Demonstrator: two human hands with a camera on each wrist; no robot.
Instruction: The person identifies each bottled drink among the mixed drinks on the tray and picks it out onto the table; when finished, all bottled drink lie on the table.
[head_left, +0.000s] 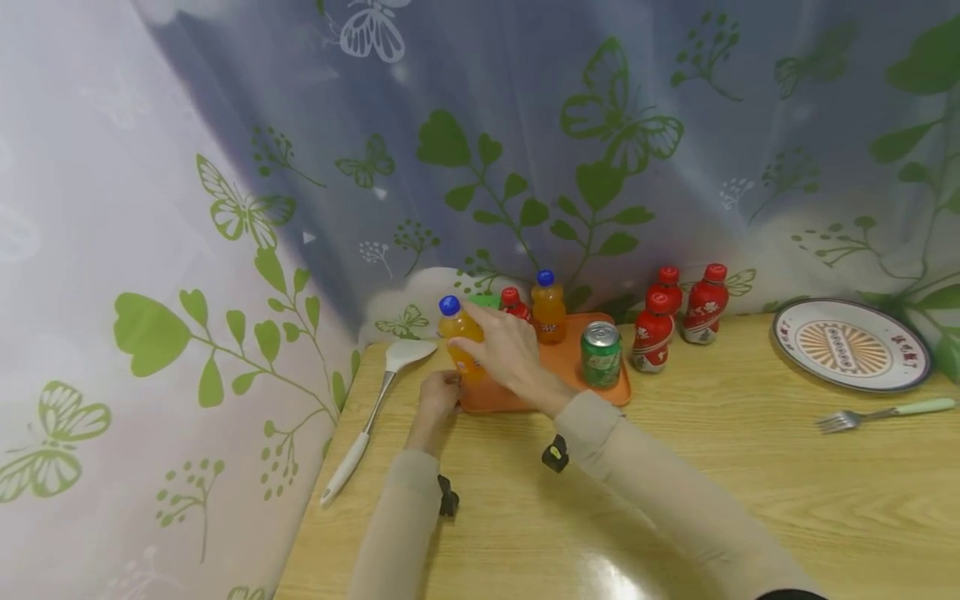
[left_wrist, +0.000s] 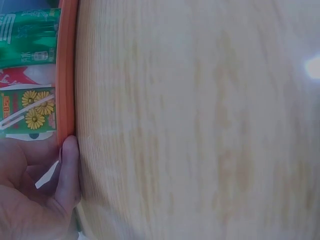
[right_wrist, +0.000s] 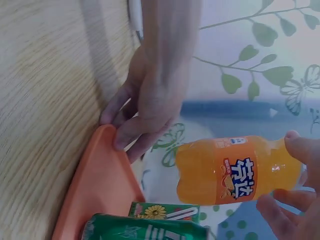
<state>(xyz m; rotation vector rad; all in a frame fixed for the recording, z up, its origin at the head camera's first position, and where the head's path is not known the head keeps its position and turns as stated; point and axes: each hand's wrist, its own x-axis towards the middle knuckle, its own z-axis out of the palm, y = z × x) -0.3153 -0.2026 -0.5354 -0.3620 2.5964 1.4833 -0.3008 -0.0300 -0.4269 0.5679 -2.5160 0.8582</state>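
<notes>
My right hand (head_left: 512,346) grips a bottle of orange soda (head_left: 467,358) with a blue cap by its upper part. In the right wrist view this bottle (right_wrist: 215,170) hangs above the tray, its label facing the camera. With my left hand (head_left: 437,397) I pinch the orange tray (head_left: 498,402) at its near left corner; the left wrist view shows the thumb outside the rim. On the tray stand a green drink can (head_left: 601,357), a second orange soda bottle (head_left: 549,312), a red bottle (head_left: 513,302) and a green drink carton with yellow flowers (right_wrist: 165,212).
Several red bottles (head_left: 652,333) stand just right of the tray. Farther right are a decorated plate (head_left: 851,345) and a fork (head_left: 885,413). A white-headed spatula (head_left: 367,417) lies left of my left hand. A patterned curtain (head_left: 487,167) borders the table behind and at left.
</notes>
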